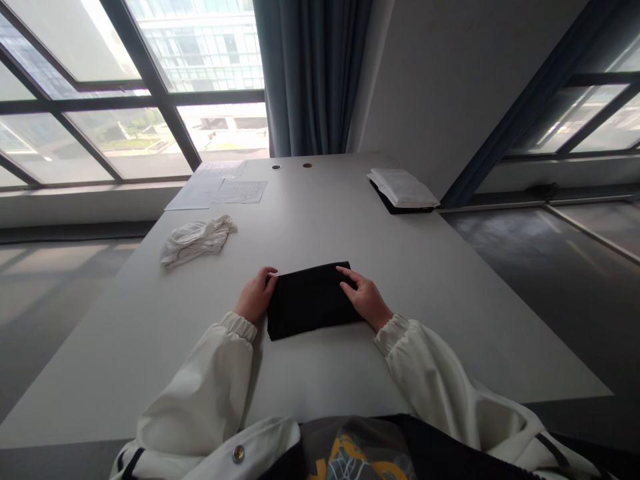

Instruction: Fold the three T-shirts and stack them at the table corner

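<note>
A folded black cloth forms a neat flat rectangle in front of me, a little tilted, above or on the white table; I cannot tell whether it touches the top all along. At its left edge my left hand grips it near the upper corner, fingers curled and thumb against the edge. My right hand holds the opposite end, with thumb and forefinger lying over the cloth. The remaining fingers of the right hand are mostly hidden. Beyond my left hand lies a crumpled white cloth.
White table reaches away toward a blue curtain and windows. Paper sheets lie at its far left. Stacked white folded cloth rests on something black at the far right. Two round holes sit near the far edge.
</note>
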`<state>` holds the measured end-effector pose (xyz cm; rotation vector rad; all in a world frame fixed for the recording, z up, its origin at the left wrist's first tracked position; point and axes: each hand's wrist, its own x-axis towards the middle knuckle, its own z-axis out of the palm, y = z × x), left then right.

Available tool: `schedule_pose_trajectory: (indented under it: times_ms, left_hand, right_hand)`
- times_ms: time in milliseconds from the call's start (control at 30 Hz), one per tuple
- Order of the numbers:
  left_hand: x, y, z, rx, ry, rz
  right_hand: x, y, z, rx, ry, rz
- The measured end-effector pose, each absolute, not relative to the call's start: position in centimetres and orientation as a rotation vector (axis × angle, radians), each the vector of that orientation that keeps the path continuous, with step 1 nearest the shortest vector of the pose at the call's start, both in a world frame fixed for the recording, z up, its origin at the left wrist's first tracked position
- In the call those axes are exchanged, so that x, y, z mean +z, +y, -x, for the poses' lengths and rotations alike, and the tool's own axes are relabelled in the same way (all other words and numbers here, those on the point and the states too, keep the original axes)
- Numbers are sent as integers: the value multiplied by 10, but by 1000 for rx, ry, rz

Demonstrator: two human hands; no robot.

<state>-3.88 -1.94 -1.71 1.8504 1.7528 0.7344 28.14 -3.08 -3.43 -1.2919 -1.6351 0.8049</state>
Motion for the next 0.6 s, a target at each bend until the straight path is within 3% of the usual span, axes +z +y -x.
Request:
schedule_pose_trajectory:
  times_ms: [433, 600]
  left_hand:
    - [-27, -10, 38, 998, 1752, -1675]
    - [-29, -15, 34, 872, 1837, -1910]
  right_hand:
    - [-39, -27, -283, 735, -1608, 1341]
    - [-43, -26, -284, 617, -1615, 1387]
